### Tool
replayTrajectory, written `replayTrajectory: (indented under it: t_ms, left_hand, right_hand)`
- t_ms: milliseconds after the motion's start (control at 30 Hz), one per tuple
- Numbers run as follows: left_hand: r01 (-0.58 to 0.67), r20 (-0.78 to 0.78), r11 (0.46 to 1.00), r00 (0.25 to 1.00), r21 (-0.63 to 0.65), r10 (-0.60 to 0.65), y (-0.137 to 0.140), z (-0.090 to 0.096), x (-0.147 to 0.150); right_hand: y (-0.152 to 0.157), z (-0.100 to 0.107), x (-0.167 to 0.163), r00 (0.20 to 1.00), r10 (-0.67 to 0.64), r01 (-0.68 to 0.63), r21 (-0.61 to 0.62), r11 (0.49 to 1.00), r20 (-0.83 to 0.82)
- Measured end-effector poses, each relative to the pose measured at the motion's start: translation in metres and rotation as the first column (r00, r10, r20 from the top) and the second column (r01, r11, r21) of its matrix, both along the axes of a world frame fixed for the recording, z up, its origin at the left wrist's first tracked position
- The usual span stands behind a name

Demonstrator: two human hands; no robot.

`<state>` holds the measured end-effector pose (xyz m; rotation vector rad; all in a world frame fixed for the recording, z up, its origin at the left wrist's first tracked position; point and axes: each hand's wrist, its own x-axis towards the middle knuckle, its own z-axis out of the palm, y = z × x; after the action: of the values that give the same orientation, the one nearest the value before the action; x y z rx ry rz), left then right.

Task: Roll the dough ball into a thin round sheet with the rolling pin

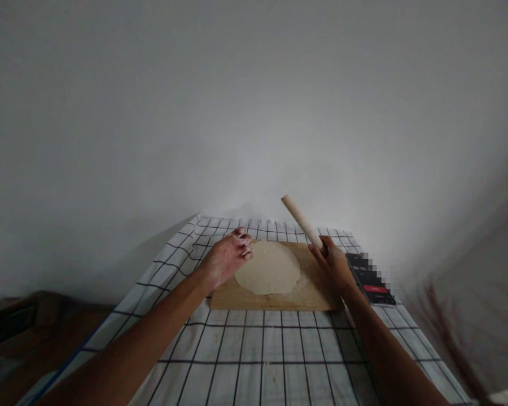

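A thin, pale, roughly round sheet of dough (268, 269) lies flat on a wooden board (245, 303). Over the dough's upper left edge is my left hand (228, 256), palm partly turned up, fingers loosely curled and whitened with flour. I see nothing held in it. My right hand (332, 262) grips a plain wooden rolling pin (301, 220) by its lower end, at the board's right side. The pin is raised off the dough and slants up to the left, its far end in the air. My right fingers are partly hidden behind the hand.
Under the board is a white cloth with a black grid (262, 349), with small crumbs near the front. A phone (370, 282) with a lit timer-like screen lies right of the board. Behind rises a plain wall (254, 113). A box-like object (25, 321) is at lower left.
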<state>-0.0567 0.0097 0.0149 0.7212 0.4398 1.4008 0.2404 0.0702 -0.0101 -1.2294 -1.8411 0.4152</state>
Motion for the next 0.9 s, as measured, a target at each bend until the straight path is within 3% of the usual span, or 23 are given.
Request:
replayTrajectory:
  t_ms: [433,700,900]
  left_hand:
    - [-0.018,-0.067,1.000,0.998,0.010,0.018,0.001,-0.001,-0.001]
    - [-0.081,-0.100,0.996,0.991,0.035,0.084,0.006,-0.009,0.000]
    - [-0.231,-0.333,0.968,0.909,0.097,0.251,0.010,-0.016,-0.002]
  right_hand:
    - [-0.003,0.001,-0.001,0.995,0.098,-0.096,0.081,0.992,-0.026]
    - [0.003,-0.004,0.002,0.988,0.040,-0.034,-0.037,0.999,0.151]
    - [0.003,0.002,0.006,0.971,-0.020,0.033,-0.050,0.998,0.238]
